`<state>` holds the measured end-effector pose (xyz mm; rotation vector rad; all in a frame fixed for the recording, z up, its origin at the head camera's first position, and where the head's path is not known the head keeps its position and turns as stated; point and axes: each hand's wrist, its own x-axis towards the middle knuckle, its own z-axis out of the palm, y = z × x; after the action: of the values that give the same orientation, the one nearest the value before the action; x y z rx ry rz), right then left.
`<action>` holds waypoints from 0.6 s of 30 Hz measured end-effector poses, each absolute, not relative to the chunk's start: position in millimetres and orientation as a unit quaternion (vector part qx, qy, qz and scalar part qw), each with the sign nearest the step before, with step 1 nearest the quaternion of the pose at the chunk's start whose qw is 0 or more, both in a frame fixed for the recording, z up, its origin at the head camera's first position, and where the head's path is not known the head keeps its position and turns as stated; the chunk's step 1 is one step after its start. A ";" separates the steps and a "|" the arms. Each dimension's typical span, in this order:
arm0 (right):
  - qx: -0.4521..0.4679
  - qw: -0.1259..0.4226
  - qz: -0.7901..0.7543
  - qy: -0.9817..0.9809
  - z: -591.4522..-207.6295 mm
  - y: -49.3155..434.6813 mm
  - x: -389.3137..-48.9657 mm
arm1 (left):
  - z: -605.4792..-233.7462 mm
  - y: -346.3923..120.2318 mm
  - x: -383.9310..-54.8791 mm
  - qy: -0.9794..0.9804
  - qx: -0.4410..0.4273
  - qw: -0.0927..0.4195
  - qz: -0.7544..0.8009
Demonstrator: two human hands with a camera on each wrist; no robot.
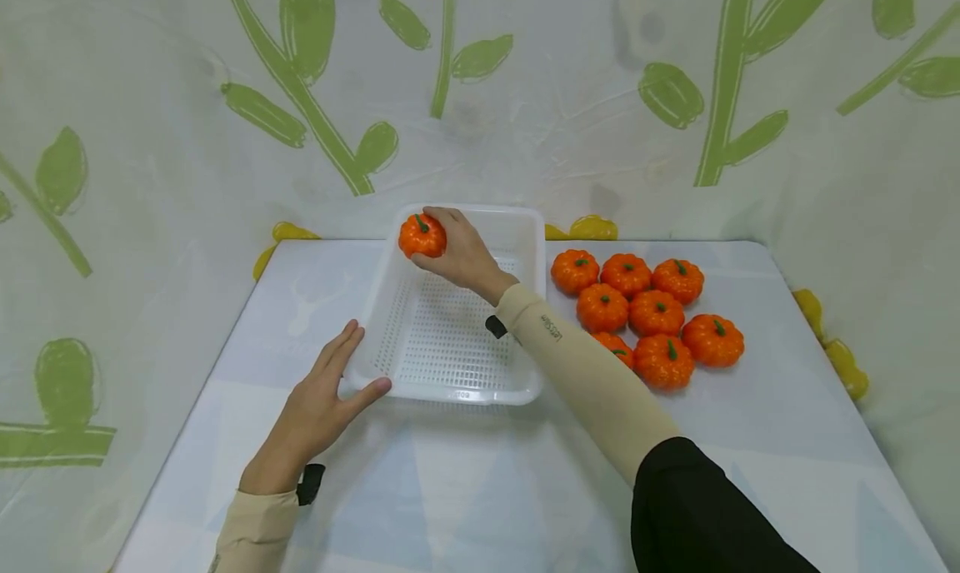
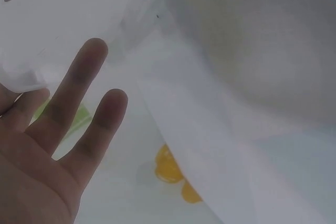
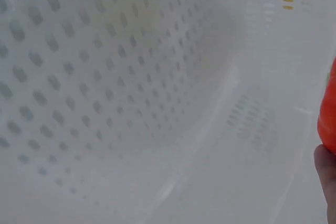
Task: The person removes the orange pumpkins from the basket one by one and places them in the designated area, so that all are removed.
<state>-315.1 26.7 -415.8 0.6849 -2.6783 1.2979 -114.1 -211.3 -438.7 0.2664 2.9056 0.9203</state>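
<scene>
In the head view my right hand (image 1: 467,256) holds a small orange pumpkin (image 1: 422,236) with a green stem over the far left corner of a white perforated plastic basket (image 1: 532,340). The right wrist view shows the pumpkin (image 3: 328,114) only at its right edge, a fingertip against it, with the basket's holed floor and wall filling the rest. My left hand (image 1: 313,406) is at the basket's near left corner, thumb at the front rim and straight fingers along the left side. Spread fingers of the left hand (image 2: 58,140) show beside the basket wall (image 2: 63,19) in the left wrist view.
Right of the basket, several more orange pumpkins (image 1: 656,313) sit grouped on the white table (image 1: 420,490); my right sleeve partly covers one. A pale curtain (image 1: 555,115) with green plant prints stands behind the table and at its sides.
</scene>
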 end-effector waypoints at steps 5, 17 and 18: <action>0.255 0.071 0.414 -0.871 -399.3 33.2 -310.9 | -438.7 -212.7 -113.9 0.948 0.089 0.039 0.303; 0.302 0.122 0.414 -0.850 -363.5 53.9 -290.2 | -437.2 -210.6 -114.1 0.946 0.087 0.043 0.308; 0.306 0.125 0.415 -0.847 -361.0 55.6 -287.8 | -436.9 -210.4 -113.9 0.947 0.086 0.043 0.308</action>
<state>-287.8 55.6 -361.0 0.8926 -2.4698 1.2106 -113.9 -210.4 -436.9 0.2637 2.8944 0.9402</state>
